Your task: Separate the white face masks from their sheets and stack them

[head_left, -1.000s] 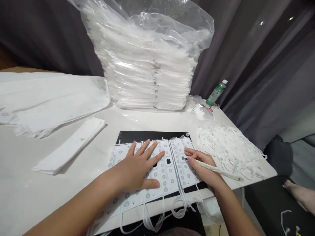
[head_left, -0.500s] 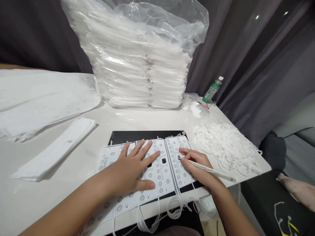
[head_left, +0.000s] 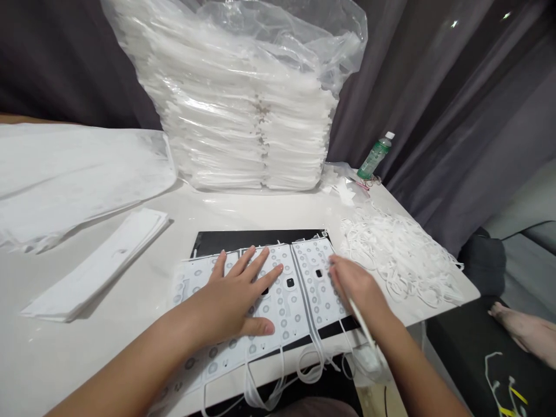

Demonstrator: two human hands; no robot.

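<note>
My left hand (head_left: 237, 298) lies flat, fingers spread, on a white die-cut sheet (head_left: 278, 301) dotted with round marks. The sheet rests on a black mat (head_left: 243, 240) near the table's front edge. My right hand (head_left: 358, 289) is blurred by motion at the sheet's right side and grips a thin white stick tool (head_left: 362, 330) that points down toward me. Small black square holes (head_left: 318, 273) show in the sheet between my hands.
A tall plastic-wrapped stack of white sheets (head_left: 247, 110) stands behind the mat. A pile of loose white strips (head_left: 399, 255) lies to the right, a green bottle (head_left: 375, 155) beyond it. Flat white stacks (head_left: 99, 263) lie at the left. Someone's bare foot (head_left: 523, 330) shows at the far right.
My right hand has swung off the small square hole toward the right, turning the stick tool so it points down toward me. The left hand has stayed flat on the sheet.
</note>
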